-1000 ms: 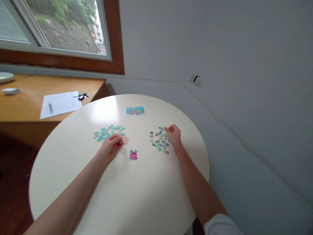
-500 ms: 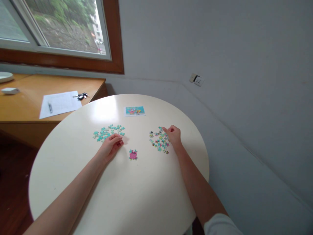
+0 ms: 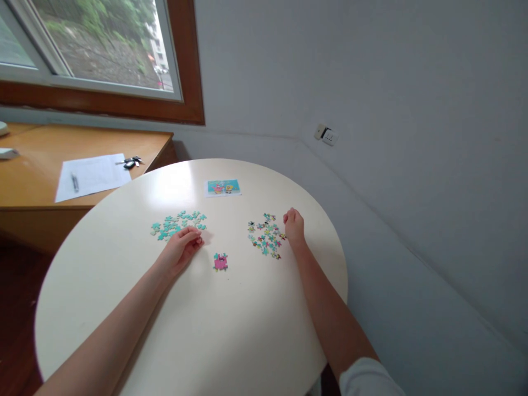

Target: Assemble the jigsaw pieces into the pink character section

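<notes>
A small pink patch of joined jigsaw pieces point(image 3: 220, 262) lies flat on the round white table point(image 3: 231, 330). My left hand point(image 3: 184, 246) rests just left of it, fingers curled and pressed together; I cannot make out anything in them. Behind that hand spreads a group of turquoise jigsaw pieces point(image 3: 169, 224). On the right lies a pile of mixed-colour jigsaw pieces point(image 3: 266, 237), some pink, yellow and black. At this pile's right edge is my right hand point(image 3: 294, 225), closed like a fist, with whatever its fingers may hold hidden.
A picture card point(image 3: 223, 188) with cartoon figures on turquoise lies toward the table's far side. To the left, a wooden desk point(image 3: 33, 190) bears a paper sheet point(image 3: 93, 177), a pen point(image 3: 75, 182) and keys point(image 3: 131, 162). A wall point(image 3: 391, 165) runs along the right.
My right hand has drawn back to the right from the mixed pile, its extended finger now curled in. The left hand keeps its pose. The whole view has shifted slightly.
</notes>
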Demonstrator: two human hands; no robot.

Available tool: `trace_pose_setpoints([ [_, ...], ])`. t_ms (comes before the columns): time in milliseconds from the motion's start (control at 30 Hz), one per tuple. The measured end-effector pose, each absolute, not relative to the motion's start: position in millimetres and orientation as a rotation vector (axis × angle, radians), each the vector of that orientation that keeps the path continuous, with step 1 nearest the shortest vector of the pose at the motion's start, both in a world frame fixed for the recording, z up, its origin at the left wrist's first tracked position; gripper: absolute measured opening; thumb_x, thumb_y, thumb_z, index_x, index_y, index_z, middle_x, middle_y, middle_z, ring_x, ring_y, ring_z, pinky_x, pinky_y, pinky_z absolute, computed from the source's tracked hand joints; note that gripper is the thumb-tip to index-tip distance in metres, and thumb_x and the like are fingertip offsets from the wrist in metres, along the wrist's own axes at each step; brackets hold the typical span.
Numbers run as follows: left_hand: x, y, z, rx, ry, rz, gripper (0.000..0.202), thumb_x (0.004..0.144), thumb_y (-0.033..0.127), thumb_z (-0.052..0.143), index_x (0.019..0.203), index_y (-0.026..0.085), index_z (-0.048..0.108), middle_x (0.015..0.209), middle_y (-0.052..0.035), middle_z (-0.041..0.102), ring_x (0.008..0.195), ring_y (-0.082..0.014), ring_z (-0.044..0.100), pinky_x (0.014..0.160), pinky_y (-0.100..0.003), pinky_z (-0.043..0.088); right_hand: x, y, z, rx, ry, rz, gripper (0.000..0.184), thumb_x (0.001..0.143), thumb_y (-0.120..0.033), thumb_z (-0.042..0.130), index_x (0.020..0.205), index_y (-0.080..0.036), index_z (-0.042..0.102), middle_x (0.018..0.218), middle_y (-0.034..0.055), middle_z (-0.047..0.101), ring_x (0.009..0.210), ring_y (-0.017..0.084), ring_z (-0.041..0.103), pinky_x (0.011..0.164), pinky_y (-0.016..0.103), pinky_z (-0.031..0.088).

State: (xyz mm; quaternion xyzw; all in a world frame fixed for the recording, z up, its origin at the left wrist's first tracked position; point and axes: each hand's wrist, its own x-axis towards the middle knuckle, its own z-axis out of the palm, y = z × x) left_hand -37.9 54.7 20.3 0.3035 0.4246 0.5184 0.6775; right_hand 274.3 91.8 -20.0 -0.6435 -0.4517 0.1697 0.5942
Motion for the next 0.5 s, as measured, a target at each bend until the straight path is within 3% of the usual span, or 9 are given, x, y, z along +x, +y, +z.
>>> trace_pose_setpoints([
  [500,-37.8,55.1,20.3,0.649,0.956,1.157,0.024,0.045,0.019,0.08,0.056,0.014,0.058,0.051,0.0027,0.053,0.051,-0.0066,0.05,0.056,-0.017,0.047,272.5,87.5,-11.8,-1.452,-1.01,0.412,0.044,0.087,-0.052,0.025,0.054,-0.023,0.032,0.048,-0.0042,0.036,0.046,0.011,0.035,0.05,0.026,0.033],
])
